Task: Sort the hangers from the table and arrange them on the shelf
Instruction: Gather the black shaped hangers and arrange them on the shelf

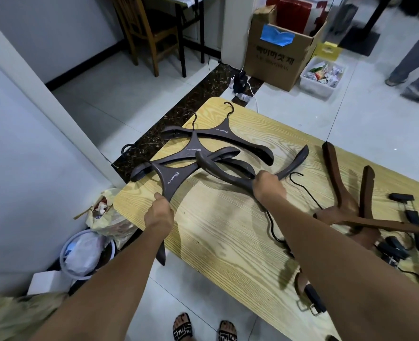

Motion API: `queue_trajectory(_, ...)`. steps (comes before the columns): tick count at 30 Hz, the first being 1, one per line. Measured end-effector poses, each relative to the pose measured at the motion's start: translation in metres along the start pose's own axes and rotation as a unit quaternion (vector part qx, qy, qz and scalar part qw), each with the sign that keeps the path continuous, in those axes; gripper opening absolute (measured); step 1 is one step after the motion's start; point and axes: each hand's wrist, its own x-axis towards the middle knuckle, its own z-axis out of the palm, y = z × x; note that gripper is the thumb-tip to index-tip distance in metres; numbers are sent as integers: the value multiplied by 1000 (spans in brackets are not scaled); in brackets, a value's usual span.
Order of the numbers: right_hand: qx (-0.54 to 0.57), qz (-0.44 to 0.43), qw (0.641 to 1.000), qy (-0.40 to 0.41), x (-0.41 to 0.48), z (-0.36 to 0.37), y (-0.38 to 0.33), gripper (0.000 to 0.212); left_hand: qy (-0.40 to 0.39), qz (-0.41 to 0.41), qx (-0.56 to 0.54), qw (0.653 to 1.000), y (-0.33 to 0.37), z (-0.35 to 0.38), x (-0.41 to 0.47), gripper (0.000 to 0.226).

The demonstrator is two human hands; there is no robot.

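Table [218, 232] of pale yellow wood grain, slanting from the left middle down to the right edge, over grey floor tiles [129, 99]. Beyond its far end, open cardboard box [275, 62] with a blue patch, upright on the floor. Wooden chair [144, 28] farther left. Below the table's left corner, round waste bin [85, 254] lined with a bag. Just right of the box, white tub [323, 75] full of wrappers.

On the table's far left part, heap [203, 153] of four dark brown hangers, crossed over one another. Two far dark hangers [224, 131] flat on the wood, hooks pointing away. Near dark hanger [170, 179] with white lettering, one arm over the heap, the other gripped by the left hand [159, 212]: fingers curled round it, thumb on top, all pressed close. Curved dark hanger [218, 171] across the heap, gripped near its middle by the right hand [267, 188]: fingers wrapped round it and tight together, seen from behind. Lifted or resting on the heap: cannot tell for either.

Toward the right edge, brown wooden hangers [338, 183] crossed on the table, well apart from the dark heap. Black clip hangers [415, 232] just beside them at the edge. Between the right hand and the wooden hangers, thin black wire hook [304, 190] on the wood.
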Motion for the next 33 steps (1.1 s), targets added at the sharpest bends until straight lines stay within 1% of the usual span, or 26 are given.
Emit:
queue_trajectory(3, 69, 5, 997, -19, 9, 10, -20, 30, 5, 7, 17, 1000, -1, -4, 3, 47)
queue_trajectory(5, 75, -10, 997, -13, 14, 16, -33, 29, 8, 14, 29, 999, -3, -7, 6, 46)
queue_trajectory(8, 28, -44, 998, 25, 22, 18, -45, 28, 12, 28, 46, 998, -7, -12, 13, 41)
queue_trajectory(10, -6, -60, 997, 41, 32, 19, -49, 32, 15, 32, 55, 998, -9, -15, 19, 36)
queue_trajectory(14, -78, -64, 994, 48, 53, 27, -52, 43, 24, 43, 61, 997, -14, -19, 30, 30)
queue_trajectory(17, -124, -70, 989, 46, 65, 36, -54, 45, 31, 53, 68, 996, -19, -18, 37, 27)
queue_trajectory(21, -121, -62, 991, 7, 76, 46, -54, 47, 29, 52, 72, 996, -28, -20, 42, 36)
queue_trajectory(23, -106, -51, 993, 4, 79, 47, -54, 48, 29, 55, 70, 996, -31, -21, 45, 36)
queue_trajectory(26, -91, -51, 995, 8, 82, 46, -55, 45, 30, 56, 68, 996, -36, -25, 47, 29)
queue_trajectory(28, -106, -54, 993, 11, 82, 41, -58, 39, 33, 57, 59, 996, -37, -29, 48, 26)
queue_trajectory(31, -126, -45, 991, 19, 80, 35, -65, 25, 48, 60, 47, 996, -39, -36, 47, 25)
queue_trajectory(33, -137, -41, 990, 17, 77, 31, -70, 25, 61, 61, 45, 995, -40, -43, 48, 26)
